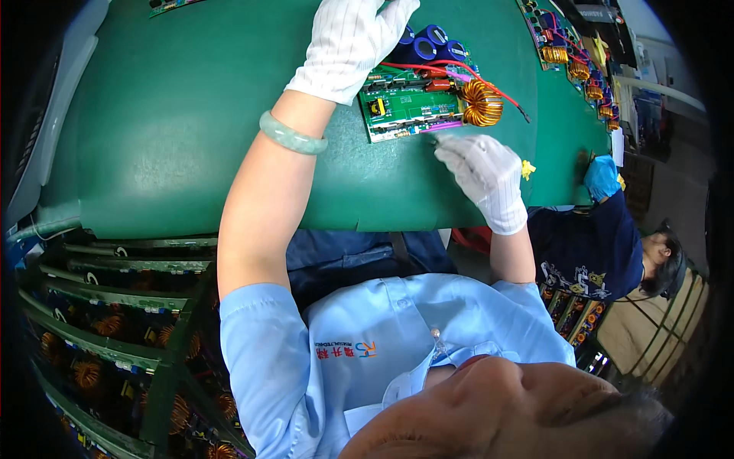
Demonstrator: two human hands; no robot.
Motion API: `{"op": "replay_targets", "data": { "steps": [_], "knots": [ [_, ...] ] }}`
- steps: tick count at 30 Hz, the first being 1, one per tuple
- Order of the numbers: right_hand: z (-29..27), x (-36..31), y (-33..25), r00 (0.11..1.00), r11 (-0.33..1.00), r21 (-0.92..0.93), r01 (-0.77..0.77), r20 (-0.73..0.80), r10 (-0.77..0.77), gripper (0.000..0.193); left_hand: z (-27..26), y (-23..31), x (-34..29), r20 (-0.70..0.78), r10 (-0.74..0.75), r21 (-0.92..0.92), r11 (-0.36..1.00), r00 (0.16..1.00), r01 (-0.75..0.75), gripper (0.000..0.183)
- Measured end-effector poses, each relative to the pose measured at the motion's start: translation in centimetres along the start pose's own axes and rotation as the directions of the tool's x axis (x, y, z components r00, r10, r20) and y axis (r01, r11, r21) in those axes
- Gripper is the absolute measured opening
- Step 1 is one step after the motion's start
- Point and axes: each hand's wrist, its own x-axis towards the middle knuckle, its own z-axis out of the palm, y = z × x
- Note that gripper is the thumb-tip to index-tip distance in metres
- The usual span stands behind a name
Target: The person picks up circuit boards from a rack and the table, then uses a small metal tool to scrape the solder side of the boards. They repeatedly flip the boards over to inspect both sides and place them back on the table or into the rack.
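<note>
hands [417, 107] flanking circuit board [409, 107], l on top, r at edge

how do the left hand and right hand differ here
The left hand lies flat on the far side of the circuit board, while the right hand is curled at its near edge, fingertips pinched. The left wrist wears a pale green bangle; the right wrist is bare. Both wear white gloves.
</note>
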Motion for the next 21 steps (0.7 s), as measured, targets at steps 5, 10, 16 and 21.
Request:
{"op": "replay_targets", "data": {
  "steps": [5,10,16,21],
  "knots": [
    [0.7,0.2,0.0,0.994,0.995,-0.075,-0.067,-0.089,0.060,0.024,-0.2,-1.7,0.9,-0.190,0.185,0.130,0.978,0.964,-0.162,0.022],
    [0.2,-0.9,-0.6,0.989,0.993,0.077,0.087,0.113,-0.095,0.024,-1.3,-1.9,1.5,-0.243,0.135,0.098,0.989,0.961,-0.115,0.023],
    [0.6,-4.4,2.6,0.855,0.718,0.625,-0.306,-0.152,0.496,0.024,-2.3,-1.4,1.6,-0.278,0.119,0.105,0.990,0.953,-0.094,0.023],
    [0.0,-2.3,6.8,0.559,0.614,0.703,-0.359,-0.365,0.745,0.034,-5.4,-3.6,3.1,-0.359,0.298,0.106,0.955,0.884,-0.279,0.024]
  ]
}}
